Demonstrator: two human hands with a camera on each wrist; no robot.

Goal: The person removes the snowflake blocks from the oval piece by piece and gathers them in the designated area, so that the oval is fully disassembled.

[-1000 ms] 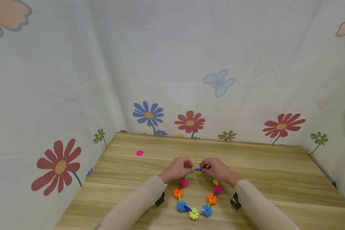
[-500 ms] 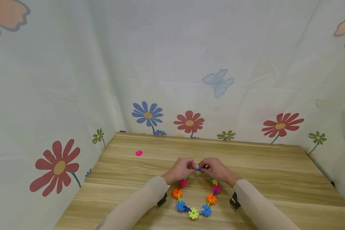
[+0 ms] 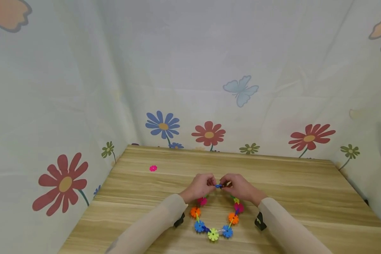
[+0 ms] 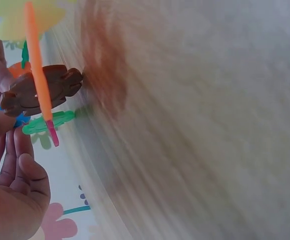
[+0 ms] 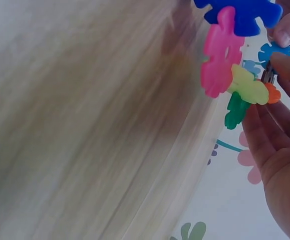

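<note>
A loop of flower-shaped interlocking discs hangs down toward me in the head view, with a yellow-green disc (image 3: 213, 234) at its near end. At the far end both hands meet at a blue disc (image 3: 218, 186). My left hand (image 3: 203, 187) pinches its left side. My right hand (image 3: 238, 187) pinches beside it, at a dark piece (image 5: 268, 75) joined to the blue disc. In the left wrist view, a brown disc (image 4: 22, 97) and a green disc (image 4: 50, 122) stand before the left fingers. A pink disc (image 5: 217, 60) and a green disc (image 5: 236, 111) show near the right hand.
A loose pink disc (image 3: 153, 168) lies at the back left of the wooden table (image 3: 292, 197). Fabric printed with flowers and butterflies (image 3: 241, 90) encloses the table at the back and sides. A dark wrist mount (image 3: 260, 221) shows under the right sleeve.
My left hand has moved slightly right, from just apart from the blue disc to pinching it. The right hand stays almost in place, and the loop keeps its shape.
</note>
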